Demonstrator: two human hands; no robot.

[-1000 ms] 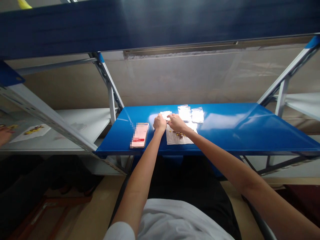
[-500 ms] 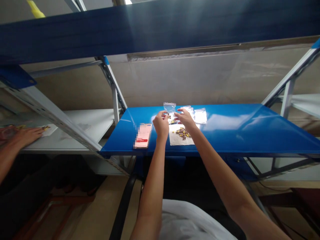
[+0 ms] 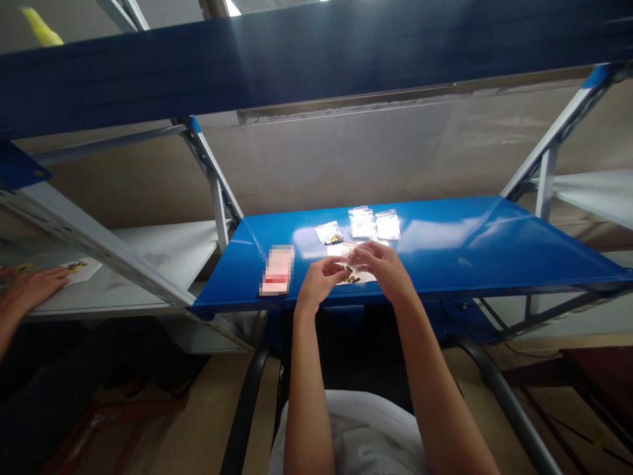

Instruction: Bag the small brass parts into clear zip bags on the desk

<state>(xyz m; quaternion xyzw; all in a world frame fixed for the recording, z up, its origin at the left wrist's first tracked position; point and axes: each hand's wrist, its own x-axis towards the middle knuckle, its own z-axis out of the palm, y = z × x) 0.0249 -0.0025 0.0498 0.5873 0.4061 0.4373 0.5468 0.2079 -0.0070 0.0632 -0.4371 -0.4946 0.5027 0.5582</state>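
Observation:
Both hands work close together over a pale cloth [image 3: 336, 249] near the table's front edge. On the cloth lie small brown-and-yellow pieces [image 3: 352, 280], partly hidden by my fingers. My left hand [image 3: 320, 280] has its fingers curled in, the tips beside a dark piece; what they grip is unclear. My right hand [image 3: 380, 264] is bent over the pieces with fingers drawn together, and its fingertips hide anything held. Behind my left hand lies a clear zip bag [image 3: 329, 232] with several such pieces inside.
Two more clear bags [image 3: 362, 222] [image 3: 388, 225] lie at the back of the blue table [image 3: 469, 251]. A phone [image 3: 277, 269] rests on the left. Above runs a blue shelf beam [image 3: 316, 59]. Another person's hand [image 3: 42, 287] is at the white shelf [image 3: 148, 264] on the far left.
Both hands have come down and nearer, from the bag to the pieces on the cloth. The bag with pieces now lies apart from my hands, and the pile is largely covered.

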